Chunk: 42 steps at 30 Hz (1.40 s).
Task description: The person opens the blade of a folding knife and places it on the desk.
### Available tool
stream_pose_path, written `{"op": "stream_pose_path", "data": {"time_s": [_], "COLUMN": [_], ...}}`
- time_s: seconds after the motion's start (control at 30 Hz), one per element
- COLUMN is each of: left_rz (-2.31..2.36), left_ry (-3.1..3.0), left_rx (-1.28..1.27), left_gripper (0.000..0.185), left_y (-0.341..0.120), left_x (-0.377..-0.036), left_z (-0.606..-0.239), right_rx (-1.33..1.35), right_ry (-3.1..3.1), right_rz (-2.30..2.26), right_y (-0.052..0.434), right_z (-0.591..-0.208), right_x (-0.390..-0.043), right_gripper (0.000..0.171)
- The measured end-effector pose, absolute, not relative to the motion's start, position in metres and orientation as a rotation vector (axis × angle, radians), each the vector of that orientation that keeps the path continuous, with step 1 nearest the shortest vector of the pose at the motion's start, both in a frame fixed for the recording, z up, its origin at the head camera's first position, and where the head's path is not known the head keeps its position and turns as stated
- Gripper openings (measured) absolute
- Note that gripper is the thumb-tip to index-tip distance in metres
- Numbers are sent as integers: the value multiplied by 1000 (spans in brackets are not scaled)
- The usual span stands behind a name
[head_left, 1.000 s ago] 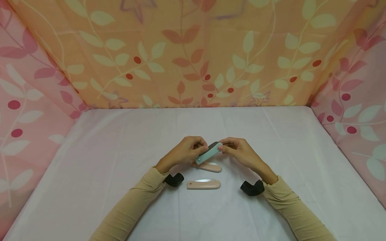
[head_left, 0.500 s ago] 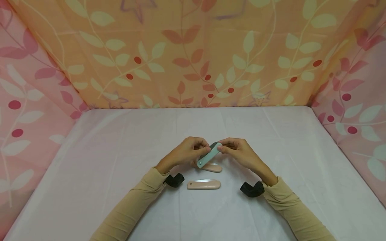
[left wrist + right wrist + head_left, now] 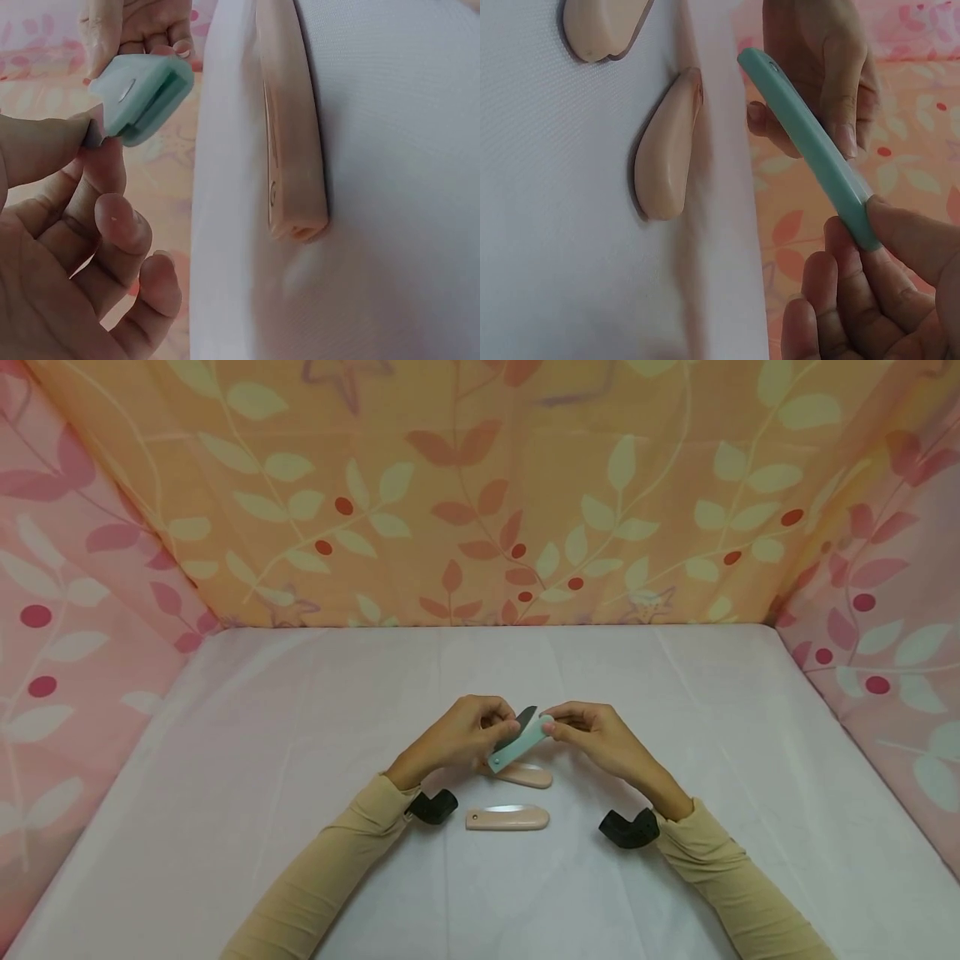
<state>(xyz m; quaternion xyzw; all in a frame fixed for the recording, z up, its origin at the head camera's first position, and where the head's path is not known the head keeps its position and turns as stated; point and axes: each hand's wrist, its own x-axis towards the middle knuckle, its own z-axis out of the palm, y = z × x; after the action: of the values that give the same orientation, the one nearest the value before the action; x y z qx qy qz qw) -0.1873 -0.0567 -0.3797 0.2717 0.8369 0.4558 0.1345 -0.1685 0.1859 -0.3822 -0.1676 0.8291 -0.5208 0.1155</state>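
A teal folding knife (image 3: 519, 745) is held a little above the white table between both hands. My left hand (image 3: 504, 724) pinches its dark blade (image 3: 527, 717), which sticks partly out of the handle; in the left wrist view thumb and forefinger (image 3: 52, 150) squeeze the grey blade beside the teal handle (image 3: 142, 94). My right hand (image 3: 553, 727) pinches the handle's far end, seen in the right wrist view where fingertips (image 3: 885, 225) clamp the teal handle (image 3: 810, 142). Two pink folded knives (image 3: 522, 774) (image 3: 507, 817) lie on the table just below the hands.
The white cloth-covered table (image 3: 300, 710) is walled on three sides by leaf-patterned fabric, orange at the back (image 3: 480, 485) and pink at the sides. Black wrist camera mounts (image 3: 432, 807) (image 3: 628, 828) sit under both beige sleeves.
The dark blade has swung further out of the teal handle under my left fingers. The handle tilted slightly steeper. The pink knives have not moved.
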Motion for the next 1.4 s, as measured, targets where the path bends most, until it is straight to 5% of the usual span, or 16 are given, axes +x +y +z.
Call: {"op": "stream_pose_path", "data": {"time_s": [1.4], "left_rz": [1406], "left_ry": [2330], "left_rx": [737], "left_gripper": [23], "left_y": [-55], "left_x": [-188], "left_z": [-378], "right_rx": [-511], "right_ry": [2477], "right_rz": [-1518], "right_y": [184], "right_z": [-378], "right_x": [-165], "right_gripper": [37]}}
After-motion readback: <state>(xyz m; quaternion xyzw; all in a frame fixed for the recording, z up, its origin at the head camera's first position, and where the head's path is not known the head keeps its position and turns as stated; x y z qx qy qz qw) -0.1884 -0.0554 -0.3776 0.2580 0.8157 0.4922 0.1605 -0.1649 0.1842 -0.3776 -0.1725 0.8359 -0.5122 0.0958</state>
